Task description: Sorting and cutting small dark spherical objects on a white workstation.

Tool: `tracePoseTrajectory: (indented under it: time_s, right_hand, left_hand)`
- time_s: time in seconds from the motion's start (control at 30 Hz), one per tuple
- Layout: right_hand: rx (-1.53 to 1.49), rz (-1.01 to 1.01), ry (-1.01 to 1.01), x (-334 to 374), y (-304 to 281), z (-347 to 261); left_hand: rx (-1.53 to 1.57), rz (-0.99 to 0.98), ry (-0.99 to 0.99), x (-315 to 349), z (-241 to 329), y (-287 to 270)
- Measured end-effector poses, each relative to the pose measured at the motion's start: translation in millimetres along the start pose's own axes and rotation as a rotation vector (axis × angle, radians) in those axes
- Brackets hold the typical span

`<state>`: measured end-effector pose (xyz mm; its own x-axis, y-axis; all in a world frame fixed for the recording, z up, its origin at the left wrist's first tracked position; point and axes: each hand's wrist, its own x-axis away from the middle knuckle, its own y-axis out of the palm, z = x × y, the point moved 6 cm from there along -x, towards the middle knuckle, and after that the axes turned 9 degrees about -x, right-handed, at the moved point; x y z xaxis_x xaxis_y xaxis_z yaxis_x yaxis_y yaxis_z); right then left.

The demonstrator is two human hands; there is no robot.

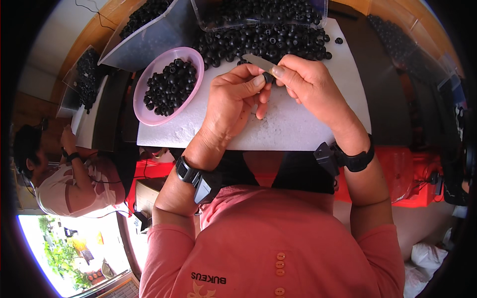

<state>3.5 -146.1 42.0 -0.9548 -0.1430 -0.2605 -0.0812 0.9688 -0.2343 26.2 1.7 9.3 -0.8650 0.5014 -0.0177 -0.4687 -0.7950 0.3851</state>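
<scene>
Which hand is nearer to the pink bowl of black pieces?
Left. The left hand is to the right of the pink bowl, with a gap between; the right hand is farther right, beyond the left one.

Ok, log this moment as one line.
left hand: small black piece held | right hand: metal blade held | pink bowl: black pieces inside

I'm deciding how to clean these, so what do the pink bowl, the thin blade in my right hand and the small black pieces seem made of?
The pink bowl is likely smooth plastic: thin pink rim, paler inside. The thin blade is probably metal, dull-finished: flat and grey. The small black pieces could be plastic or rubber; small highlights suggest a semi-gloss finish.
</scene>
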Motion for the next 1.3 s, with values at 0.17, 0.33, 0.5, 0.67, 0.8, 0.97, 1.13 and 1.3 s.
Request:
tracePoseTrajectory:
  time_s: [0.17,0.33,0.5,0.67,0.8,0.97,1.13,1.3]
  right_hand:
    - [0.037,-0.011,-0.03,0,0,-6]
    - [0.058,-0.015,-0.085,0,2,-1]
    - [0.084,-0.016,-0.114,0,4,-3]
    - [0.123,-0.076,-0.227,5,20,-9]
    - [-0.046,0.006,-0.22,12,21,-9]
    - [-0.197,0.172,0.037,3,-14,0]
    - [-0.116,0.133,-0.012,2,-5,0]
    - [-0.073,0.092,-0.063,2,-2,-6]
  left_hand:
    - [0.046,-0.014,-0.041,-1,-1,-1]
    - [0.048,0.004,-0.056,0,-4,-3]
    - [0.028,0.021,-0.028,2,-4,-3]
    - [0.017,0.072,-0.036,-2,-3,-8]
    - [0.032,0.032,-0.057,-8,-3,-13]
    - [0.143,-0.041,0.043,-6,0,-5]
    - [0.085,-0.045,0.05,-5,-1,-4]
    - [0.009,-0.011,0.06,0,2,2]
